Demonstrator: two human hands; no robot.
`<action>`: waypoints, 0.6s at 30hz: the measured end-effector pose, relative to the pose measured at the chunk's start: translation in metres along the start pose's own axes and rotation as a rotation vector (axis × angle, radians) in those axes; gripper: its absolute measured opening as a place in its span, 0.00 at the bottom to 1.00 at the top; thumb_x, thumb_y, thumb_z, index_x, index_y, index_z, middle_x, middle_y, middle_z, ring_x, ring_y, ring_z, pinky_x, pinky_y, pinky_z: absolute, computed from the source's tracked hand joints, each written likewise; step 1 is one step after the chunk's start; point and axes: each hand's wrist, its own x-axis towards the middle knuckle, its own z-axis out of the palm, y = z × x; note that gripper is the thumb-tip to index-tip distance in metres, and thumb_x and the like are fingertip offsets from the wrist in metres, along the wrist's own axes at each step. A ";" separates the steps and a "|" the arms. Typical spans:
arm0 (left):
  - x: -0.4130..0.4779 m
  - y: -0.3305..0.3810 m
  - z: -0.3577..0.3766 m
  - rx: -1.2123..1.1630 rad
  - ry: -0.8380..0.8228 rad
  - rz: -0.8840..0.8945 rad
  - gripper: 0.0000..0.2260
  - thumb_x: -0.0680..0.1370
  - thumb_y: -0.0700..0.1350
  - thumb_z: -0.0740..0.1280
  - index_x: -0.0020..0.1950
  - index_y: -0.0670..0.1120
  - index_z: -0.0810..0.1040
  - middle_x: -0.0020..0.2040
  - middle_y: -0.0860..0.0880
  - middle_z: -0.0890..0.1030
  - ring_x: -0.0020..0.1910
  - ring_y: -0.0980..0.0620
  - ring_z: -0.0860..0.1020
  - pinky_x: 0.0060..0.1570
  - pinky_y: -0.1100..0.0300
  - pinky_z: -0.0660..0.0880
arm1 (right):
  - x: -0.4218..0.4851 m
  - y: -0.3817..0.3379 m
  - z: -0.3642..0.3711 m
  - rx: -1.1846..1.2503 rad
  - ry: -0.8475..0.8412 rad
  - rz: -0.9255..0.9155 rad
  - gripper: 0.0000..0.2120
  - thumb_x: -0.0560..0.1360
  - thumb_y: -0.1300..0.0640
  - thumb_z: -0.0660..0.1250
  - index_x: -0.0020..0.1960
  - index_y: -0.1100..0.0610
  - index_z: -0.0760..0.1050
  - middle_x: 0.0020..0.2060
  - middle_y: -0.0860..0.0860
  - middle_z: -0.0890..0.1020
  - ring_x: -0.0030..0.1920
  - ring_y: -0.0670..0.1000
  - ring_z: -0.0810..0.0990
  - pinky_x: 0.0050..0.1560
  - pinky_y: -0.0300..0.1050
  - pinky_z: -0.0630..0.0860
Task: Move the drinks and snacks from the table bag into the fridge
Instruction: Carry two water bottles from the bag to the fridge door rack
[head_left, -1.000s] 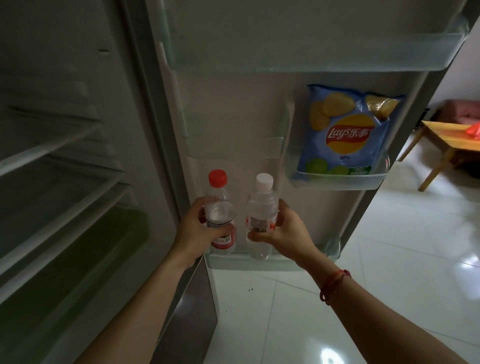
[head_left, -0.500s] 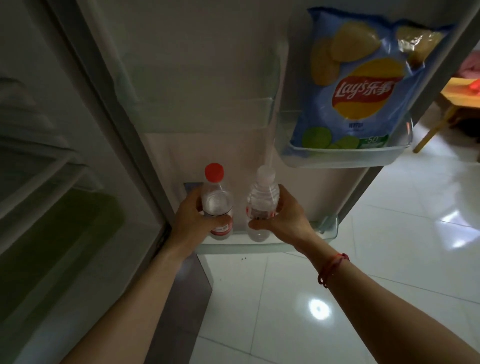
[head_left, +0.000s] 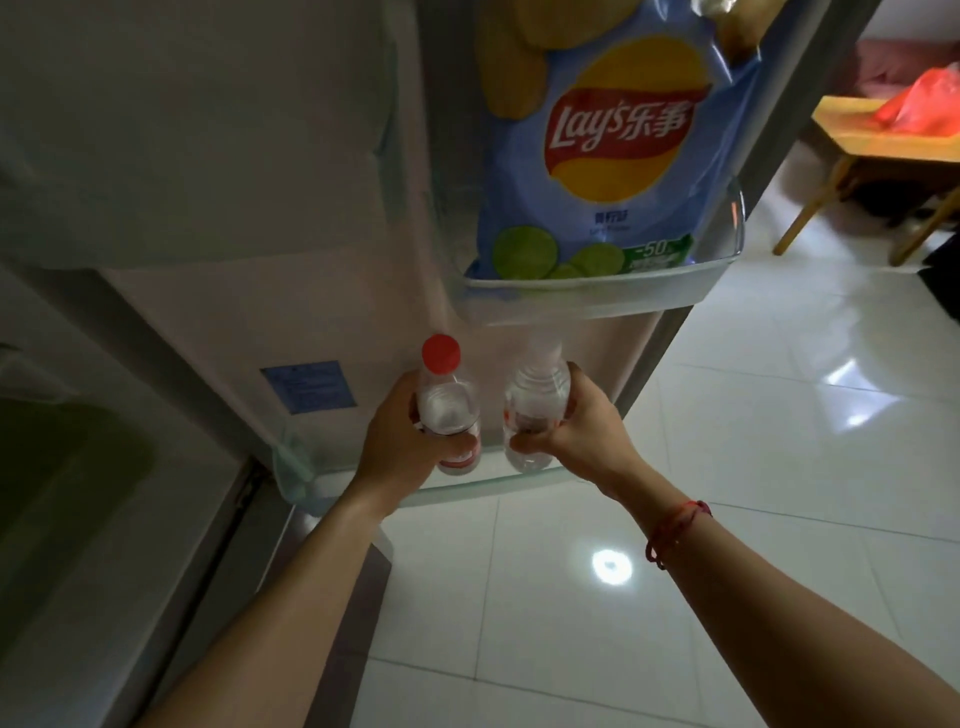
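Bottles sit side by side: the left hand (head_left: 400, 441) grips the red-capped water bottle (head_left: 447, 410) and the right hand (head_left: 576, 431) grips the pale-capped water bottle (head_left: 537, 410), bases low in the bottom door shelf (head_left: 467, 486) beneath the Lay's chip bag (head_left: 613, 156). The person should seat both upright before letting go.

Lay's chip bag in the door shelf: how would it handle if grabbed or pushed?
Lay's chip bag looks puffed, so probably light and crushable. Glossy film may slip. It towers over the shallow door shelf, so a push could tip it.
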 end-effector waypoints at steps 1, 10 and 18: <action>0.001 0.001 0.005 0.001 -0.005 0.005 0.30 0.60 0.34 0.81 0.54 0.58 0.75 0.48 0.55 0.83 0.48 0.56 0.81 0.48 0.61 0.76 | 0.001 0.003 -0.003 0.003 0.005 0.007 0.36 0.58 0.60 0.84 0.63 0.49 0.73 0.53 0.46 0.83 0.53 0.52 0.83 0.59 0.55 0.80; 0.010 -0.004 0.035 0.007 -0.043 0.011 0.31 0.61 0.35 0.81 0.55 0.59 0.75 0.50 0.56 0.83 0.49 0.57 0.81 0.49 0.60 0.77 | 0.010 0.023 -0.019 0.007 0.019 0.038 0.37 0.60 0.60 0.84 0.66 0.53 0.73 0.57 0.49 0.83 0.56 0.53 0.82 0.61 0.53 0.80; 0.014 -0.014 0.048 0.030 -0.048 -0.019 0.31 0.61 0.36 0.81 0.55 0.60 0.75 0.49 0.57 0.82 0.49 0.57 0.81 0.51 0.57 0.79 | 0.015 0.031 -0.019 -0.052 0.010 0.058 0.35 0.61 0.61 0.84 0.64 0.54 0.73 0.53 0.47 0.81 0.55 0.52 0.80 0.58 0.49 0.78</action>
